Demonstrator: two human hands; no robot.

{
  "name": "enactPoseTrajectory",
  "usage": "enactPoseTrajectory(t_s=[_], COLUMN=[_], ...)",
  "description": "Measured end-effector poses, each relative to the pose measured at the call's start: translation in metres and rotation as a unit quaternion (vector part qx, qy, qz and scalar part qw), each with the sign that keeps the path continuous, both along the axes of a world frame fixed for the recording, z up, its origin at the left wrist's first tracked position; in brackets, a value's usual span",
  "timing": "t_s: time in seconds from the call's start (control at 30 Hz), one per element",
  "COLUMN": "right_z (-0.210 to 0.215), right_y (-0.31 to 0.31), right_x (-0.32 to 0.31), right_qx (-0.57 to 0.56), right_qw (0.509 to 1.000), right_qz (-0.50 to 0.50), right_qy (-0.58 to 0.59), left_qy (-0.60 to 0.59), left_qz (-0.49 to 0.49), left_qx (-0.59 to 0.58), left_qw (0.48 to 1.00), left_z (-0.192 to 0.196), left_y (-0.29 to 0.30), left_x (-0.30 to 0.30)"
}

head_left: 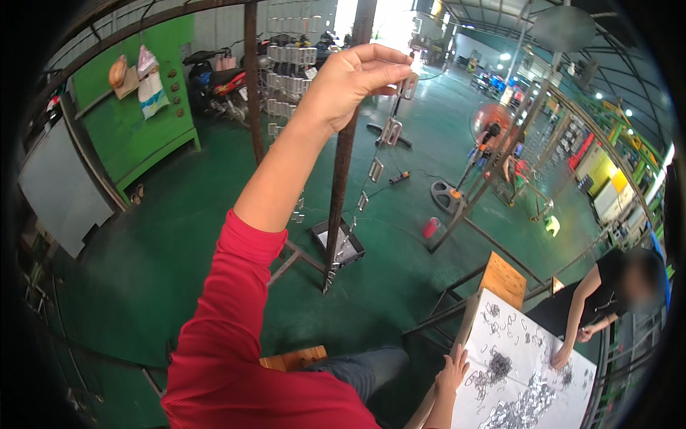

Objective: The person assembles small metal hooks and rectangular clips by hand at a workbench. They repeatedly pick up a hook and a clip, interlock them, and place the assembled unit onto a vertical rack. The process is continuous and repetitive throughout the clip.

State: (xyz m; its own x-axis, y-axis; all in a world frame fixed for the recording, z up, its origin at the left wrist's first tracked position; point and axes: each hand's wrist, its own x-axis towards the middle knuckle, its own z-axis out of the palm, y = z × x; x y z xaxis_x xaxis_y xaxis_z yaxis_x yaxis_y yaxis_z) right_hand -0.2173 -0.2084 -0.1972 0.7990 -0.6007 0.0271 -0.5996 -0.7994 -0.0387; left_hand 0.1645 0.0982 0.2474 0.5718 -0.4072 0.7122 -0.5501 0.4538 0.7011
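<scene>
My left hand [368, 75] is raised high, thumb and fingers pinched at the top of a hanging strand of rectangular metal rings [390, 133]. The rings hang one below another beside a rusty upright post [343, 171]; just what the fingertips grip is partly hidden. Low on the right, my right hand [451, 369] lies with fingers apart on the left edge of a white-topped table [475, 322], holding nothing. Beside it are a dark heap of small wire rings [499, 366] and a larger pile of shiny metal pieces [525, 407].
Across the table a co-worker in dark clothes [582, 300] handles small pieces. A black tray [350, 250] sits on the floor by the post. More strands of metal frames [289, 79] hang behind. Beyond stand a fan [491, 129], a red cup [431, 227] and a green cabinet [128, 143].
</scene>
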Motion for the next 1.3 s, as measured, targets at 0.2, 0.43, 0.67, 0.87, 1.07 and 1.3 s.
enactPoseTrajectory(t_s=[0.2, 0.43, 0.67, 0.87, 1.07, 1.3], right_z=[-0.013, -0.020, -0.066, -0.020, -0.053, -0.036], right_y=[0.007, 0.005, -0.023, 0.016, -0.016, 0.001], right_x=[0.002, 0.004, -0.005, 0.007, -0.010, 0.004], right_qx=[0.002, -0.028, 0.016, 0.035, -0.002, 0.024], right_qw=[0.994, 0.995, 0.987, 0.987, 0.987, 0.989], right_qz=[-0.060, -0.045, -0.090, -0.115, -0.079, -0.103], right_qy=[-0.086, -0.089, -0.132, -0.111, -0.140, -0.101], left_qy=[-0.012, -0.004, -0.046, -0.026, -0.010, 0.006], left_qz=[0.066, 0.118, 0.070, 0.110, 0.102, 0.064], left_qx=[-0.053, -0.082, -0.100, -0.101, -0.124, -0.151], left_qw=[0.996, 0.990, 0.991, 0.988, 0.987, 0.986], left_z=[0.002, 0.002, 0.021, 0.043, 0.062, 0.077], left_y=[0.067, 0.146, 0.210, 0.213, 0.198, 0.202], left_x=[0.051, 0.119, 0.182, 0.212, 0.257, 0.318])
